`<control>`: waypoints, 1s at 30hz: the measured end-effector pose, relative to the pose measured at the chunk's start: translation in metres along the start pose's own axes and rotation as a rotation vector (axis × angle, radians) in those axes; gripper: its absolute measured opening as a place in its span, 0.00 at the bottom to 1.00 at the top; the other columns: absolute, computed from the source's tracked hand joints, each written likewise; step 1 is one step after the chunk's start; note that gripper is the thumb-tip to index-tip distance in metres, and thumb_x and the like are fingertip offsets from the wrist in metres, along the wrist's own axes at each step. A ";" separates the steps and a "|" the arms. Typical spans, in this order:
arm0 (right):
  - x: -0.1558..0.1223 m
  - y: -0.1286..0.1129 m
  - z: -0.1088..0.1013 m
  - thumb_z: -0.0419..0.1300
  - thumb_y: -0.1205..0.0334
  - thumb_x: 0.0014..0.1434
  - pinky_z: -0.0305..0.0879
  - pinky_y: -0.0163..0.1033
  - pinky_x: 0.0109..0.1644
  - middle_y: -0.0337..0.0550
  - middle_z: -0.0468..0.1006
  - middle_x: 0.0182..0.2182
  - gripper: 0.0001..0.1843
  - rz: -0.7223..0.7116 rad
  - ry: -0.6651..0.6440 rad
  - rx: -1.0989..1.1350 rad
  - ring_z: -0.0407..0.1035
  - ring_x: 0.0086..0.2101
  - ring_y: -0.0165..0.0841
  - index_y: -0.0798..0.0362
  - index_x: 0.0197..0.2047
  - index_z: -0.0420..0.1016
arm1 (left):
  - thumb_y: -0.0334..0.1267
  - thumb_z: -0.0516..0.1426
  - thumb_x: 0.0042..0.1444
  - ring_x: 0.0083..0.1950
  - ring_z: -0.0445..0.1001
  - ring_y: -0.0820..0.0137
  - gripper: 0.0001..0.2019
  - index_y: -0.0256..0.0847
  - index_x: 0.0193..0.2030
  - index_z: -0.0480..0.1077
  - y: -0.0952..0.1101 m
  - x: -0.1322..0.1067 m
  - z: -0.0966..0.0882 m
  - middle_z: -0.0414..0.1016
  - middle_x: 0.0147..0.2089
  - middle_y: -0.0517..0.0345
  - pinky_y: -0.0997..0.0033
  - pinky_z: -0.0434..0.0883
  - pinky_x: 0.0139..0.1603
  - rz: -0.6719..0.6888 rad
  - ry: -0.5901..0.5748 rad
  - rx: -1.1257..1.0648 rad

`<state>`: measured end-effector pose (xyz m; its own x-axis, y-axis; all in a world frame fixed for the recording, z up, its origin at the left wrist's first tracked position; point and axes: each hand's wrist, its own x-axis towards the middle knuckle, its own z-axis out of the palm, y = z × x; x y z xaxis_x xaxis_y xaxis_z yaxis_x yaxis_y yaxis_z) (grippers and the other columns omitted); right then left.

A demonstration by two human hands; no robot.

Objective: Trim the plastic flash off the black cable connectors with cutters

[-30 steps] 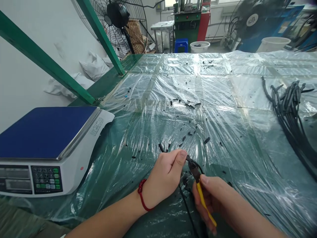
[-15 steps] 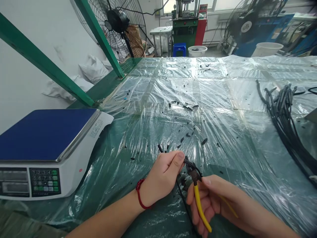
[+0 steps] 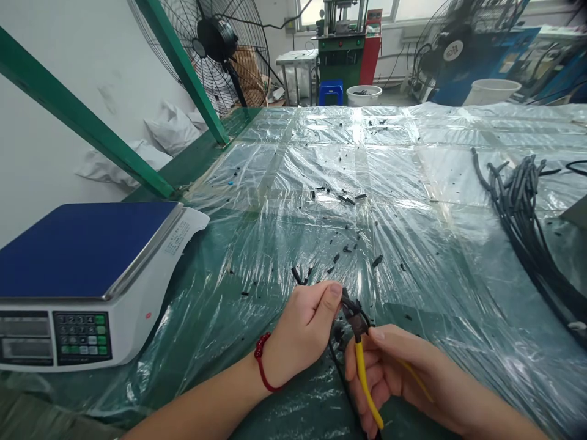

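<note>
My left hand point(image 3: 305, 333), a red bead bracelet at its wrist, is closed around a black cable point(image 3: 340, 370). Black cable ends point(image 3: 298, 276) poke out beyond its knuckles, and a length runs down toward the bottom edge. In my right hand point(image 3: 403, 366) are cutting pliers point(image 3: 365, 385) with yellow handles, the handles spread apart. The dark jaws point up at the cable beside my left thumb. Black strands lie around the jaws, so I cannot tell whether they bite on one. My right thumb is close to the strands.
A scale point(image 3: 137, 311) with a blue top stands at the left. Small black scraps point(image 3: 346, 199) are scattered over the plastic-covered table point(image 3: 257, 244). A bundle of black cables point(image 3: 527, 208) lies at the right. Beyond are a fan point(image 3: 217, 40), a blue stool point(image 3: 331, 91) and white tubs point(image 3: 364, 96).
My right hand and the pliers have shifted slightly left, nearer my left hand. My left hand still grips the cable in almost the same place.
</note>
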<state>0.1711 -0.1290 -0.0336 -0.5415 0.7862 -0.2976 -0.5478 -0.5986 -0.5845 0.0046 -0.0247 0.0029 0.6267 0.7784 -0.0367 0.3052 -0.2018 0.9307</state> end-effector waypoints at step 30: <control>0.001 0.000 0.013 0.47 0.35 0.69 0.53 0.28 0.14 0.32 0.62 0.16 0.31 0.085 0.114 -0.065 0.57 0.13 0.24 0.53 0.28 0.66 | 0.50 0.44 0.74 0.23 0.50 0.75 0.26 0.40 0.24 0.51 0.000 0.008 -0.012 0.50 0.22 0.65 0.69 0.49 0.27 0.032 -0.064 0.107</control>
<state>0.1619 -0.1301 -0.0243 -0.5064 0.7477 -0.4295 -0.4584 -0.6553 -0.6003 0.0004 -0.0112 0.0069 0.6811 0.7314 -0.0337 0.3568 -0.2914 0.8876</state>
